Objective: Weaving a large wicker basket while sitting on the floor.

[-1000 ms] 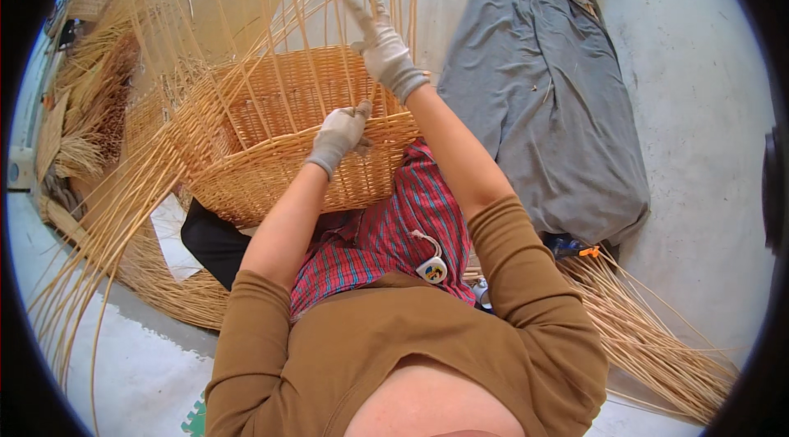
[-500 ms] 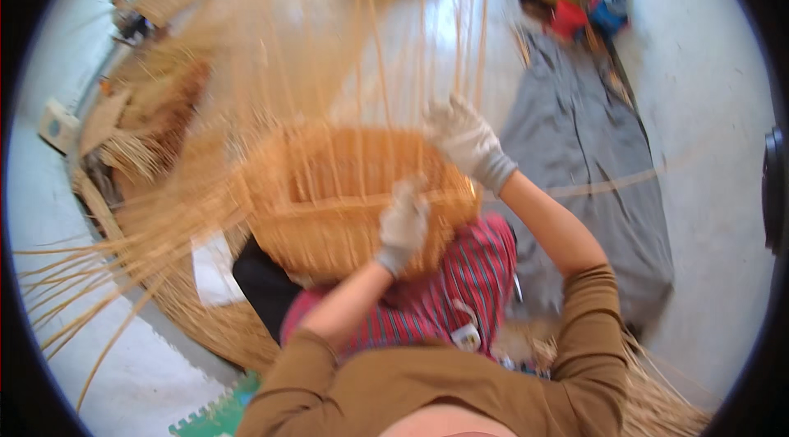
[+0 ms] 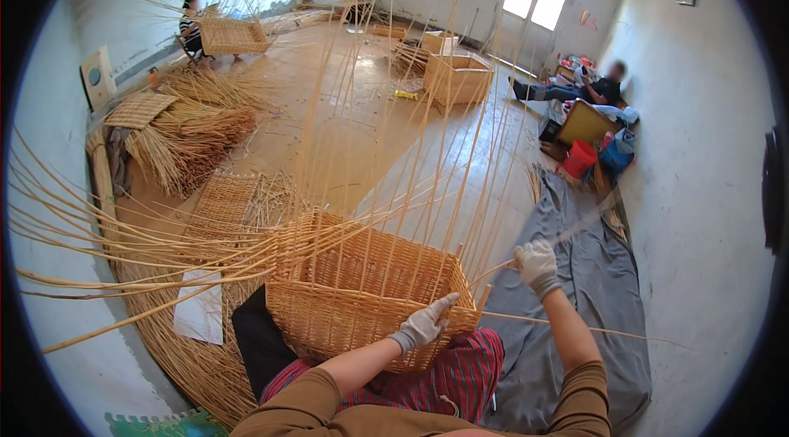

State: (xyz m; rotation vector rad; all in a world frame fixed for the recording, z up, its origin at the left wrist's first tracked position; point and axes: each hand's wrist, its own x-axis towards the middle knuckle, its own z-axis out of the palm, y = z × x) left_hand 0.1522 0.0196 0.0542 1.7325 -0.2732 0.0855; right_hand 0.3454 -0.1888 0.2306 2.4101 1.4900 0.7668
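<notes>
A rectangular wicker basket (image 3: 337, 323) rests tilted across my lap, on a red striped cloth (image 3: 460, 363). Tall thin rods rise from its far and right sides, and a bundle of bent rods (image 3: 222, 260) fans out to the left. My left hand (image 3: 426, 323), in a pale work glove, grips the near rim close to the right corner. Beyond that corner, my gloved right hand (image 3: 536, 267) is closed on a willow rod (image 3: 491, 274) that runs toward the basket. Another long rod (image 3: 575, 325) sticks out low to the right.
Loose rods (image 3: 189, 371) cover the floor at my left, with a flat woven panel (image 3: 220, 205) on them. A grey cloth (image 3: 567, 355) lies at right; a red bucket (image 3: 580, 159) stands beyond it. Finished-looking boxes (image 3: 460, 79) stand farther off. Other people sit along the walls.
The view has tilted up toward the room. My right hand has moved from the basket's far rim out to the right and closed on a rod. My left hand sits nearer the right corner.
</notes>
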